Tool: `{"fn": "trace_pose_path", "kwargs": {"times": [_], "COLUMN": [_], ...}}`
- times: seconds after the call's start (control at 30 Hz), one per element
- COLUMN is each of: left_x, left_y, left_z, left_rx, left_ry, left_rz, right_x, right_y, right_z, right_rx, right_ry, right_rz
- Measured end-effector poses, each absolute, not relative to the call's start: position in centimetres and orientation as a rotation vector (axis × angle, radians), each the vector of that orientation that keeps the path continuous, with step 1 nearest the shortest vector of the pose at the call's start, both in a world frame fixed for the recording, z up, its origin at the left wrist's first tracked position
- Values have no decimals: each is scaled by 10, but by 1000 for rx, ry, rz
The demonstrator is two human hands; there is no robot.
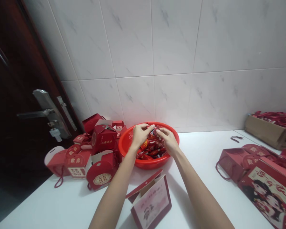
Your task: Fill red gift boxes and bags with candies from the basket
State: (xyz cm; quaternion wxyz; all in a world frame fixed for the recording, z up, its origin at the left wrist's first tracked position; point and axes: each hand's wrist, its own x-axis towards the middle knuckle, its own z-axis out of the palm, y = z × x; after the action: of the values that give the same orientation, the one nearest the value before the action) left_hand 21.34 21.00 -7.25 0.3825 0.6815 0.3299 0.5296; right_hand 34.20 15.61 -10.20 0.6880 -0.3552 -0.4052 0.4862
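Note:
Both hands are raised over a red plastic basket (149, 164) that holds many wrapped candies (152, 148). My left hand (141, 135) pinches one side of a dark red wrapped candy (154, 133). On its other side, my right hand (167, 138) grips the same candy between thumb and fingers. Between my forearms, in front of the basket, a pink and red gift box (152, 203) stands with its top flaps open. What lies inside the box is hidden.
Red gift boxes (102, 140) are piled left of the basket, near a dark door (19, 79). More boxes (271, 184) lie at the right. A cardboard carton (264, 130) of red items and a dark cord (236, 138) sit behind them. A tiled wall borders the white table (197, 159).

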Motion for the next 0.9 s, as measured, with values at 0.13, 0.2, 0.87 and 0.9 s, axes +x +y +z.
{"fn": "trace_pose_path", "kwargs": {"times": [0.13, 0.2, 0.87, 0.9], "left_x": [212, 211, 203, 203], "left_y": [212, 215, 219, 219], "left_z": [-73, -74, -76, -76], "left_rx": [1768, 1745, 1938, 1941], "left_ry": [843, 807, 592, 587], "left_rz": [1286, 1239, 970, 964], "right_x": [343, 344, 343, 343], "right_y": [155, 156, 163, 163], "right_z": [-103, -104, -106, -106], "right_rx": [-840, -821, -759, -754], "right_ry": [-970, -968, -836, -841], "right_rz": [1036, 996, 905, 896]}}
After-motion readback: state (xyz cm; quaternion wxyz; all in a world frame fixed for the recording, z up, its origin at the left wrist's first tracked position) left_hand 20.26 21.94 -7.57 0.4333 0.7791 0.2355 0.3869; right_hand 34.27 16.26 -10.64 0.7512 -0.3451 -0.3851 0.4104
